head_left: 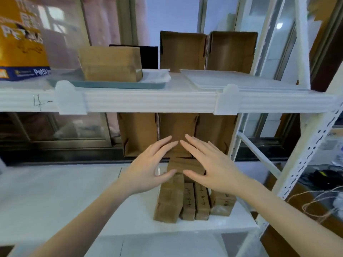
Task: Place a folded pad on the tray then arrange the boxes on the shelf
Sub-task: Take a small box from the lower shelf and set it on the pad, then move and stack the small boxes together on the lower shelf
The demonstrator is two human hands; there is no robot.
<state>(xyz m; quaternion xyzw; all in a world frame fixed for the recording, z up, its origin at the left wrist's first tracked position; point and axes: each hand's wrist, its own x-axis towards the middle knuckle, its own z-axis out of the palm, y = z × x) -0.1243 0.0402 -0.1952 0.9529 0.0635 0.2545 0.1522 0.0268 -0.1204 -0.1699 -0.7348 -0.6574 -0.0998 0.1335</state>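
My left hand (148, 167) and my right hand (209, 164) are spread open, fingers apart, over a small cardboard box (185, 165) on the lower white shelf (65, 197). Neither hand grips anything. Behind them, open cardboard boxes (138, 134) stand upright against the back. In front, several flat closed boxes (193, 203) stand on edge in a row. On the upper shelf a grey-blue tray (115, 84) holds a white folded pad (157, 75) with a closed cardboard box (111, 64) on top.
An orange pet-pad package (22, 43) stands at the upper shelf's left. Two open cardboard boxes (207, 51) and a stack of white sheets (241, 80) occupy its right. A white perforated upright (304, 151) frames the right side. Brown twine (319, 204) lies beyond it.
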